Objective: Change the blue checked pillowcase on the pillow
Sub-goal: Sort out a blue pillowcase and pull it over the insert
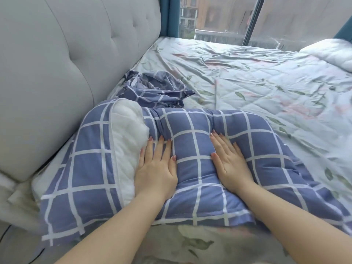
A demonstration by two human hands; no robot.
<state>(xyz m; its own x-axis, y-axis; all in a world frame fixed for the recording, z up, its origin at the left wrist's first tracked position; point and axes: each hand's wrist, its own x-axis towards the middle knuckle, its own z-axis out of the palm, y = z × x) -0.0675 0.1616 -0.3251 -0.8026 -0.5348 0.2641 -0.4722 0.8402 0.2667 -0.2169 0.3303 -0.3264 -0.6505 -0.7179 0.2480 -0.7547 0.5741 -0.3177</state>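
A pillow in a blue checked pillowcase [194,168] lies on the bed in front of me. Its white filling [127,134] bulges out of the case's open left end. My left hand [156,166] lies flat with straight fingers, pressing the case right beside that opening. My right hand [228,161] presses flat on the middle of the pillow, denting it. A second blue checked pillowcase [158,90] lies crumpled and empty just behind the pillow, near the headboard.
A grey tufted headboard [66,63] runs along the left. The floral bed sheet [257,79] stretches to the right and back, wrinkled. A white duvet [331,52] sits at the far right corner. A large window [219,18] stands behind the bed.
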